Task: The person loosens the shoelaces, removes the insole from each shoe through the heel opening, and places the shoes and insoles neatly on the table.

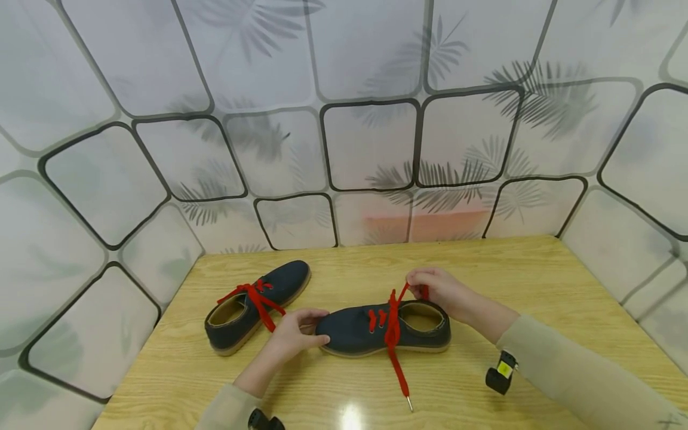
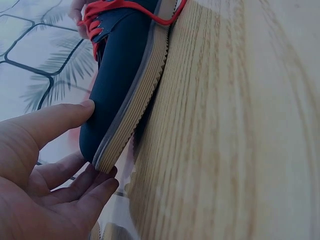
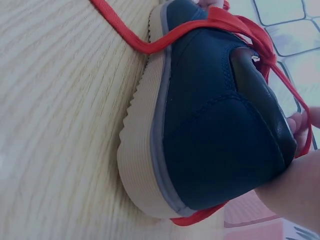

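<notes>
A navy shoe (image 1: 349,330) with a tan sole lies in front of me, toe to the left. My left hand (image 1: 297,332) holds its toe, the thumb against the upper and the fingers curled around the tip of the sole (image 2: 131,107). Near the shoe's opening, my right hand (image 1: 436,289) pinches a red shoelace (image 1: 404,290) that runs taut from the lacing. The lace is knotted over the tongue, and its other end (image 1: 399,373) trails toward me onto the table, ending in a metal tip. In the right wrist view, the heel (image 3: 220,150) partly hides that hand.
A second navy shoe (image 1: 287,280) stands at the left, toe pointing away, its red laces (image 1: 263,304) tied in a bow. Both shoes are on a wood-grain table (image 1: 484,394). Patterned wall panels (image 1: 371,146) enclose the table's back and sides.
</notes>
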{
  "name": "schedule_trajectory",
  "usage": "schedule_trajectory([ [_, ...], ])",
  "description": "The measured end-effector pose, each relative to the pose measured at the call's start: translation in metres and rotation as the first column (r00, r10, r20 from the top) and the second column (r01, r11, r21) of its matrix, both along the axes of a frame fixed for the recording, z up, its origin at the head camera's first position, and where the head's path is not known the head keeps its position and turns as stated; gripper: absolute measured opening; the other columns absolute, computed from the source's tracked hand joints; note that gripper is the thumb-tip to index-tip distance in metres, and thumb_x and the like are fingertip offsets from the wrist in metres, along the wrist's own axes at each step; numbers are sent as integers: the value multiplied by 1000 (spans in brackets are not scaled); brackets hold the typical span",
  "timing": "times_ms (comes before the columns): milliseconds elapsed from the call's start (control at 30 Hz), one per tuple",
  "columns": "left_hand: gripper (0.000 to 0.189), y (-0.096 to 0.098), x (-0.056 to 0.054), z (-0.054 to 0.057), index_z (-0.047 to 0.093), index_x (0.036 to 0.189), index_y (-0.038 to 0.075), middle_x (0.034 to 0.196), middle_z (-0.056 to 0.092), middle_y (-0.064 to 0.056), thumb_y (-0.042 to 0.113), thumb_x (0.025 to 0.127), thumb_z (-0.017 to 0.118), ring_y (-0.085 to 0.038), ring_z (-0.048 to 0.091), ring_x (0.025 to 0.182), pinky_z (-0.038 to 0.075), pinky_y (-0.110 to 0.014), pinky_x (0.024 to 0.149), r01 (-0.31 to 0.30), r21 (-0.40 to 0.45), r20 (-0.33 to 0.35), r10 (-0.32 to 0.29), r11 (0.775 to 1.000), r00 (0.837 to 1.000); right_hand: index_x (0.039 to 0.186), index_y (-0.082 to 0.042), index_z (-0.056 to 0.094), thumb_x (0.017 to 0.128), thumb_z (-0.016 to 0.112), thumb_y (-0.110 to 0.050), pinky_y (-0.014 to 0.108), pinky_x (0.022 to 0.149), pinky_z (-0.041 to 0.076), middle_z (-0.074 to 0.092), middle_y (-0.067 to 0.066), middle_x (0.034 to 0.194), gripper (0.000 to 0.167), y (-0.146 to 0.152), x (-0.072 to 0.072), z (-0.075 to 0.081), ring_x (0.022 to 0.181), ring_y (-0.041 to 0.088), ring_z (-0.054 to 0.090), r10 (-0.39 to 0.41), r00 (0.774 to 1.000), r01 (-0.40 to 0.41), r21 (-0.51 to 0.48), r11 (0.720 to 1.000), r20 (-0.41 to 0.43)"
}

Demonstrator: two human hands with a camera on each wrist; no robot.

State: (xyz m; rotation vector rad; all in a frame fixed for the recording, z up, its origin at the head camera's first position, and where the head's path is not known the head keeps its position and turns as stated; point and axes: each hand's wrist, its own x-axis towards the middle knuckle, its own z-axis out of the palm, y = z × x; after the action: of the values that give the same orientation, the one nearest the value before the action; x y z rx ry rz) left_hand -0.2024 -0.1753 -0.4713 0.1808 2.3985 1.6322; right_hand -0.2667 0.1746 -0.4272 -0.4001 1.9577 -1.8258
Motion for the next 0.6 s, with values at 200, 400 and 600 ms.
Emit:
schedule_trajectory([
  [200, 52, -1, 0, -1, 66, 138, -4, 139, 67, -26, 0, 89, 84, -42, 66, 128, 62, -42, 103, 7, 6, 6, -7, 1000, 1000, 90, -11, 64, 106, 53, -12, 28, 74, 45, 55, -2, 85, 19, 1, 0, 2, 80, 15, 50, -11, 1000, 13, 55, 998, -28],
  [400, 51, -1, 0, -1, 67, 137, -3, 139, 67, -25, 0, 89, 84, -41, 67, 128, 63, -42, 102, 3, 5, 12, -3, 1000, 1000, 99, 3, 71, 108, 58, -19, 29, 76, 54, 66, -1, 84, 26, 0, -3, 8, 79, 14, 61, 55, 984, -9, 257, 966, -172],
  [600, 51, -1, -1, -1, 67, 137, -3, 139, 67, -25, 0, 89, 84, -41, 67, 128, 63, -43, 103, -1, -1, 7, 1, 1000, 1000, 103, 3, 78, 100, 70, -8, 25, 78, 59, 78, 9, 98, 14, 0, -3, 11, 85, 11, 68, 170, 939, -63, 334, 940, -300],
])
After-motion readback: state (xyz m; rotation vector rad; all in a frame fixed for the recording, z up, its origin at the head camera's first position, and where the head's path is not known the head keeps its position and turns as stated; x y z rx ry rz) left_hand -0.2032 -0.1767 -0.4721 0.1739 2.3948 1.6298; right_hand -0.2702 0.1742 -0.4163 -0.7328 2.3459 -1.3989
